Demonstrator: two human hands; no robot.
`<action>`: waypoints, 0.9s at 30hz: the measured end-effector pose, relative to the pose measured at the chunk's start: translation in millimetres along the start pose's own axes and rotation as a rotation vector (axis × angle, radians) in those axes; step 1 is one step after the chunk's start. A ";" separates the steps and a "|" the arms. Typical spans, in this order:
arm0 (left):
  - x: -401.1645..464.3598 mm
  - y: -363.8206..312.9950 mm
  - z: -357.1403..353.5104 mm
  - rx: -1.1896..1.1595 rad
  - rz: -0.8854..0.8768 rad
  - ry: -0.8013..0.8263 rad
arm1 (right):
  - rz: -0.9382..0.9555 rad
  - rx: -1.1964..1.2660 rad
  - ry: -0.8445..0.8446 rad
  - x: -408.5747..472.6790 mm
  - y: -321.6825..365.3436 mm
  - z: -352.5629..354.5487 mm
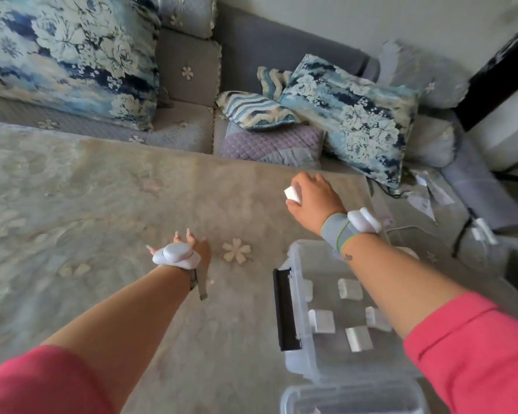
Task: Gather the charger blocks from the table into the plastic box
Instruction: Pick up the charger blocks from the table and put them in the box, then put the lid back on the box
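My right hand (313, 198) is above the far right part of the table, fingers closed around a white charger block (292, 194). The clear plastic box (293, 363) sits at the near right under my right forearm, with a black latch on its left wall. Several white charger blocks lie inside it, among them one at the back (350, 288), one on the left (322, 321) and one in front (359, 339). My left hand (199, 249) rests on the table left of the box, fingers spread, holding nothing. Both wrists carry white devices.
The table (102, 210) is covered with a pale floral cloth. Behind it stands a grey sofa with blue floral cushions (350, 121). Another clear plastic container (353, 398) sits at the bottom edge. Papers and a cable lie at the right (425, 198).
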State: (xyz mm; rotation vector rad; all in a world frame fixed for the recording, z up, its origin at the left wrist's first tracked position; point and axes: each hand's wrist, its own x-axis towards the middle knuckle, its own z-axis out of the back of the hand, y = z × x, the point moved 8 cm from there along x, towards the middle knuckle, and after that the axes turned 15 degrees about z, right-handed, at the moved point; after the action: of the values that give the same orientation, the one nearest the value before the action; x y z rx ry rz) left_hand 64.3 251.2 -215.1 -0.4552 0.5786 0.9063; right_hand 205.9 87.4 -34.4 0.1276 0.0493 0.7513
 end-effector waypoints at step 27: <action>-241.2 -111.4 -75.0 0.095 -0.228 -0.327 | -0.062 0.146 0.131 -207.7 -134.2 -32.6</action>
State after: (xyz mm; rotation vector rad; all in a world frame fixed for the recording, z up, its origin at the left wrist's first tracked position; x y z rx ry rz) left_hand 19.6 2.6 -103.8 -0.2727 0.2625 0.7123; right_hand 142.2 -148.5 -84.8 0.2147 0.2317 0.6930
